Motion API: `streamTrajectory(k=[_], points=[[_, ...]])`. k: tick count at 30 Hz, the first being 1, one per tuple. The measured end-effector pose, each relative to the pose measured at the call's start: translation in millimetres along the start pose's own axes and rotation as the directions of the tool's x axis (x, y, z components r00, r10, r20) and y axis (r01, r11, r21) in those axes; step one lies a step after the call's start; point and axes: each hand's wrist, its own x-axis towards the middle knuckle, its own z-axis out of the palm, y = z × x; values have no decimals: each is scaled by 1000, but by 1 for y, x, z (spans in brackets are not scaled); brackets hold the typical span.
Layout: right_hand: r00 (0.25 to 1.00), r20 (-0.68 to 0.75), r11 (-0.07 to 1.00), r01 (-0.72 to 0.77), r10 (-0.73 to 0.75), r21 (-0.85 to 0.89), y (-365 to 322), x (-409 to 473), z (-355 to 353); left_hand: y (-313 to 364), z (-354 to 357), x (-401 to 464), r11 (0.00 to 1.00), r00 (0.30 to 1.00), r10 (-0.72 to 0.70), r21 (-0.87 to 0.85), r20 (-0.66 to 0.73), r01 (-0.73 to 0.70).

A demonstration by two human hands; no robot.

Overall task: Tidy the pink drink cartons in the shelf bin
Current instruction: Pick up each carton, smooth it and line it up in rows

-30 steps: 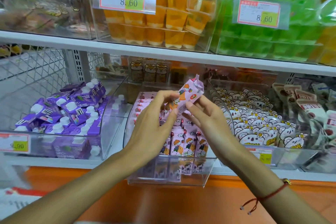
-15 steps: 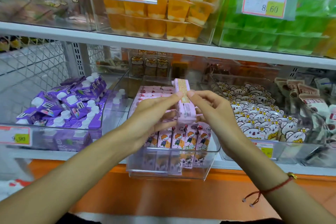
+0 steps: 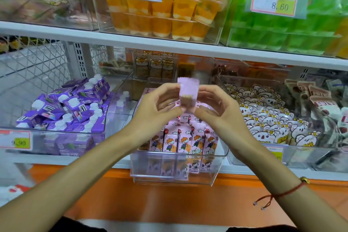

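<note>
Both hands pinch one pink carton (image 3: 188, 93) between fingertips and thumbs, the left hand (image 3: 160, 103) on its left side and the right hand (image 3: 216, 107) on its right. The carton is lifted above the clear bin (image 3: 177, 175) on the lower shelf, bottom end toward the camera. In the bin, the front row of pink cartons (image 3: 185, 142) already stands upright and facing out. The rows behind are mostly hidden by the hands. The held carton appears left to place, so the tidying seems well along but unfinished.
</note>
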Motion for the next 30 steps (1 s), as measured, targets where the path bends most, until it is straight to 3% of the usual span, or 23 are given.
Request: streamTrajectory(k=[4, 10, 13, 16, 18, 21, 24, 30], points=[[998, -1, 998, 58, -58, -7, 3, 0, -2, -4, -2, 0, 995, 995, 92, 26, 33, -93], [999, -9, 997, 41, -42, -64, -1, -2, -4, -6, -1, 1, 992, 993, 113, 60, -15, -112], [995, -74, 994, 64, -71, -90, -6, -1, -2, -5, 3, 1, 974, 972, 205, 117, -110, -192], [984, -144, 992, 98, -109, -83, -9, 0, 1, -5, 6, 0, 953, 965, 250, 194, -80, -231], [987, -141, 997, 77, -78, -10, -9, 2, -4, -4, 5, 1, 969, 986, 168, 183, -4, -165], [999, -40, 990, 29, -24, 136, -6, 4, -14, 0, 0, 3, 990, 989, -89, 122, 119, 74], [1000, 27, 980, 4, -10, 201, -4, 7, -19, -1, -1, 4, 991, 977, -114, 87, 179, 100], [998, -49, 999, 51, -51, 6, -5, 6, -20, -14, 16, 5, 987, 985, 116, 125, -130, -100]])
